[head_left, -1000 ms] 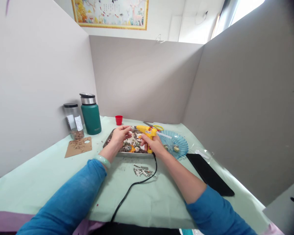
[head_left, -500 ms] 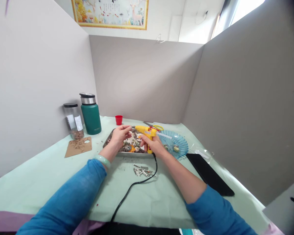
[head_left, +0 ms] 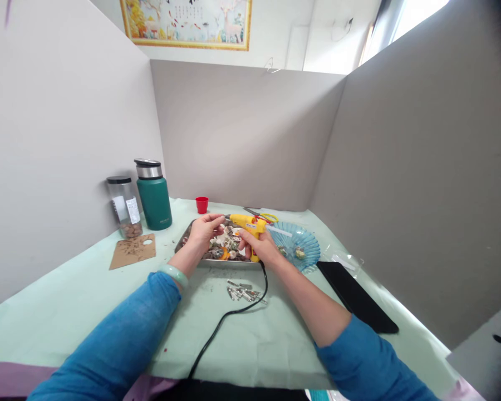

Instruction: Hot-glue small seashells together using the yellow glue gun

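My right hand is wrapped round a yellow hot glue gun, its nozzle pointing left and a clear glue stick jutting from its back. My left hand is closed in a pinch right at the nozzle tip; whatever lies between those fingers is too small to make out. Beneath both hands is a metal tray filled with shells and small mixed pieces. A black cord runs from the gun's handle toward the table's front edge. Several small metal clips lie in front of the tray.
A blue scalloped plate with small pieces stands right of the tray, scissors behind. Further right lie clear plastic and a black slab. Leftward are a green bottle, a jar, brown board and red cup.
Almost nothing differs. The whole view has shifted very slightly; both hands and the glue gun keep the same pose over the tray.
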`<state>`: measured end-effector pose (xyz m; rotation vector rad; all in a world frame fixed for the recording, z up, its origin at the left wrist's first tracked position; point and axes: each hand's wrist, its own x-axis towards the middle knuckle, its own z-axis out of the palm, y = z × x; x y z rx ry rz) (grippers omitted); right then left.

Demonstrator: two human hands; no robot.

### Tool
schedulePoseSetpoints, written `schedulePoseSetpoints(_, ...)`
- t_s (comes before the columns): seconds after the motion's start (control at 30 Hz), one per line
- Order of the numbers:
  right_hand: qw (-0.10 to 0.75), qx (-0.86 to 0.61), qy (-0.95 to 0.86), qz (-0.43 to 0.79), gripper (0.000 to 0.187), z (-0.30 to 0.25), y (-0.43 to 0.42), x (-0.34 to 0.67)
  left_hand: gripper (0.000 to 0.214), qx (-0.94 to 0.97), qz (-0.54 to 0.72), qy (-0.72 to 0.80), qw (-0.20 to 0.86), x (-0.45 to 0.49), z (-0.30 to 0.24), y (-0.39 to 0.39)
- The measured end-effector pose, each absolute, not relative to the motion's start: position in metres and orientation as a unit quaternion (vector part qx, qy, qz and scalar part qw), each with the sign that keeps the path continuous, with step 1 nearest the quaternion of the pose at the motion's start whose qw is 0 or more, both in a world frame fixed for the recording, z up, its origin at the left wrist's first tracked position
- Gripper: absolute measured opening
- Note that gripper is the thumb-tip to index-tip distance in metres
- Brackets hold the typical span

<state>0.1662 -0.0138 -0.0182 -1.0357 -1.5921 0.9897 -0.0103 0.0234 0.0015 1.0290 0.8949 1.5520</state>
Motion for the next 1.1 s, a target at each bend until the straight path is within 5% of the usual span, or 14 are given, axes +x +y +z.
schedulePoseSetpoints(1.1, 0.466, -0.436, -0.663, 0.391, 0.051, -0.0163, -0.0168, 0.1667, 0.037, 0.427, 0.644, 0.378, 0.510, -0.0107, 0.0009, 0.0241)
